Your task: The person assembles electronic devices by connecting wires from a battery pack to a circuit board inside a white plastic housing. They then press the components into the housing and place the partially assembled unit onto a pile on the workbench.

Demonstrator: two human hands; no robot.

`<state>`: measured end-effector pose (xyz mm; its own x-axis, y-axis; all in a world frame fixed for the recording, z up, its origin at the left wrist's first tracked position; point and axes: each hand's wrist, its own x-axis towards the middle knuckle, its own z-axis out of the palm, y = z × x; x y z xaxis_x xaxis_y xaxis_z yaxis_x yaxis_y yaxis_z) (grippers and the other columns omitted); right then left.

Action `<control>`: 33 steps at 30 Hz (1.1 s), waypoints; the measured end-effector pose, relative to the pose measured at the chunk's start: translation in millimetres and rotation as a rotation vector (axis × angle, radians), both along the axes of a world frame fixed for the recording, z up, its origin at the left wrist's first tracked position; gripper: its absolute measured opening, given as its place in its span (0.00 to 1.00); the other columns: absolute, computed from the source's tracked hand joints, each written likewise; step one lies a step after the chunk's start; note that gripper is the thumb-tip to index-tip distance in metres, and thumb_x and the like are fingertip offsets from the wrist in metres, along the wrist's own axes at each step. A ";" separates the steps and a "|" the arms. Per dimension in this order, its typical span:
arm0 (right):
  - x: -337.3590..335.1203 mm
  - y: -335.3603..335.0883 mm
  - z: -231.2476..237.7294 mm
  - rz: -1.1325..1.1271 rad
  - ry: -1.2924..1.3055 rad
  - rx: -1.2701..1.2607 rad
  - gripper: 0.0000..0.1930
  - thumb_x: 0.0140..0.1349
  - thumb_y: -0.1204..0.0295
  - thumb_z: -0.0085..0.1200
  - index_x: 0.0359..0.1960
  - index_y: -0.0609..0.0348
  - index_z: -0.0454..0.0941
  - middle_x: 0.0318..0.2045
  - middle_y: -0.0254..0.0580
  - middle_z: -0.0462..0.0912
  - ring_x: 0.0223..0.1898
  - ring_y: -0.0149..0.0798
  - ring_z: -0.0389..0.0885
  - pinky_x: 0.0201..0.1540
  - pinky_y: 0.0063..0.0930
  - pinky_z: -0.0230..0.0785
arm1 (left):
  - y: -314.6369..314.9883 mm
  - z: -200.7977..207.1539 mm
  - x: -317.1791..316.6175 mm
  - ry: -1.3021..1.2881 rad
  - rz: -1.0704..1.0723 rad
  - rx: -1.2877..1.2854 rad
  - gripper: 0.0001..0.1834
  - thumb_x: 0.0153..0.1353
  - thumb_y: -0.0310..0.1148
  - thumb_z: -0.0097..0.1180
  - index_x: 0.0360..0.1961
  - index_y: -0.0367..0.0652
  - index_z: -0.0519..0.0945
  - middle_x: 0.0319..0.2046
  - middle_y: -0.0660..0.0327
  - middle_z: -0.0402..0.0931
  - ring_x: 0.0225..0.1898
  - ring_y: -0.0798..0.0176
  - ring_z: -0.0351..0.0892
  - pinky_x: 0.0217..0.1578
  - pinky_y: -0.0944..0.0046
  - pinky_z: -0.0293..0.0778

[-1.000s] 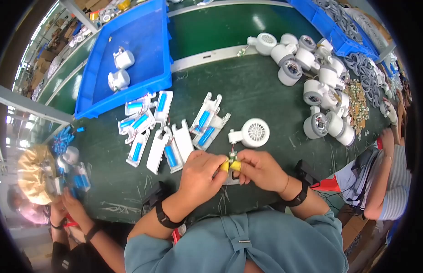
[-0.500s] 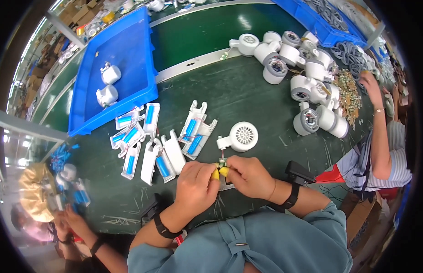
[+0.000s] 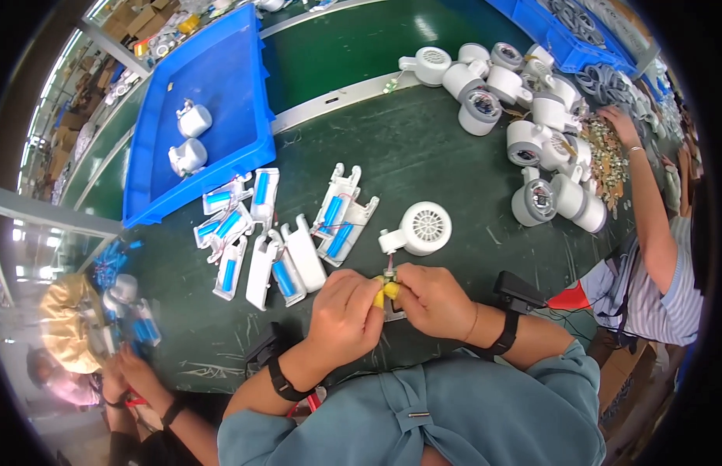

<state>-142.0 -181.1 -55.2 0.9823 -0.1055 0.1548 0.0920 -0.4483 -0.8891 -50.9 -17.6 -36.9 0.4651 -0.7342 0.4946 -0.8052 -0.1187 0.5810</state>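
Note:
My left hand (image 3: 345, 312) and my right hand (image 3: 436, 303) meet in front of me, fingers closed in a pinch. Yellow finger covers sit on fingertips of both. Between them they hold a small green circuit board (image 3: 389, 275), partly hidden by the fingers. Thin wires run from the board to a white fan head (image 3: 426, 227), which lies grille up on the dark green table just beyond my hands. To the left lie several white handle shells (image 3: 302, 252), many with blue battery cells (image 3: 284, 277) in them.
A blue tray (image 3: 264, 147) at the far left holds two white fan heads (image 3: 194, 121). Several white-and-grey fan housings (image 3: 479, 113) are heaped at the right, beside a pile of small boards (image 3: 609, 159). A co-worker's hand (image 3: 621, 124) reaches there; another co-worker's hands (image 3: 128, 373) are at lower left.
The whole view has shifted slightly. My hands keep their pinch on the board, nearly unmoved. The right co-worker's hand has moved inward to the pile of small boards.

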 end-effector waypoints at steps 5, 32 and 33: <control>-1.0 -6.9 5.9 -0.003 -0.036 -0.024 0.02 0.60 0.78 0.54 0.33 0.63 0.74 0.24 0.48 0.78 0.23 0.49 0.79 0.26 0.38 0.69 | 5.4 4.1 7.0 0.111 0.050 0.082 0.18 0.48 0.17 0.56 0.43 0.36 0.79 0.34 0.51 0.81 0.34 0.46 0.81 0.36 0.54 0.78; 5.8 -18.7 8.0 -0.415 -0.121 -0.011 0.37 0.48 0.81 0.64 0.62 0.64 0.62 0.54 0.53 0.66 0.53 0.52 0.73 0.51 0.33 0.72 | 2.2 -2.5 9.8 0.072 0.099 0.238 0.15 0.50 0.25 0.63 0.42 0.36 0.82 0.35 0.57 0.80 0.32 0.53 0.78 0.38 0.57 0.71; 5.5 -18.6 7.4 -0.418 -0.121 -0.008 0.37 0.48 0.81 0.64 0.62 0.64 0.62 0.54 0.53 0.66 0.53 0.52 0.73 0.51 0.33 0.72 | 1.9 -2.7 8.9 0.082 0.103 0.234 0.16 0.50 0.25 0.64 0.42 0.37 0.82 0.34 0.58 0.79 0.31 0.54 0.77 0.37 0.58 0.71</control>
<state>-136.5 -199.7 -47.8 0.8299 -0.4890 0.2686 0.0040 -0.4762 -0.8793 -42.1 -15.7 -39.6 0.5752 -0.7707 0.2742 -0.7330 -0.3369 0.5909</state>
